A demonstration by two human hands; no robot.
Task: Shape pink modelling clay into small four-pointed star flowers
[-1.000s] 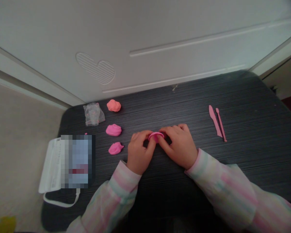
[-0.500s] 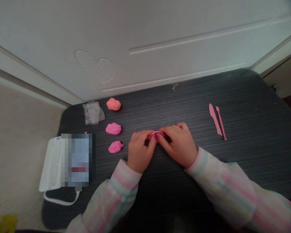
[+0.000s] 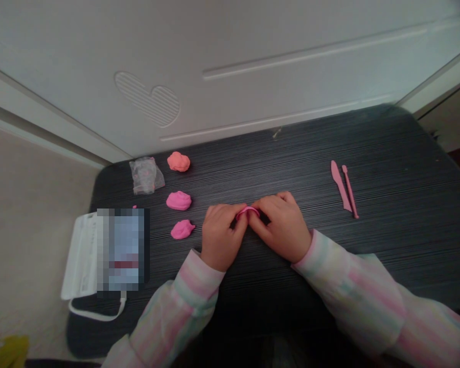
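Note:
Between my two hands is a small piece of pink modelling clay (image 3: 248, 209), bent into an arch and partly hidden by the fingers. My left hand (image 3: 223, 236) pinches its left side between thumb and fingers. On the right side, my right hand (image 3: 281, 225) grips it the same way, and the two thumbs nearly meet under the arch. Left of my hands lie two pink clay lumps, an upper lump (image 3: 179, 201) and a lower lump (image 3: 182, 229). Farther back is an orange clay lump (image 3: 179, 162).
A pink plastic knife (image 3: 340, 185) and a thin pink modelling stick (image 3: 350, 191) lie on the dark table (image 3: 291, 153) at right. At left are a clear plastic bag (image 3: 146, 175), a blurred-out device (image 3: 126, 250) and a white power strip (image 3: 79, 255) with a cable (image 3: 95, 316). A white panel (image 3: 230, 61) stands behind.
The thumbs press closer together and the clay's arch shows less of its inner side. The whole view has shifted slightly; the other things lie where they were.

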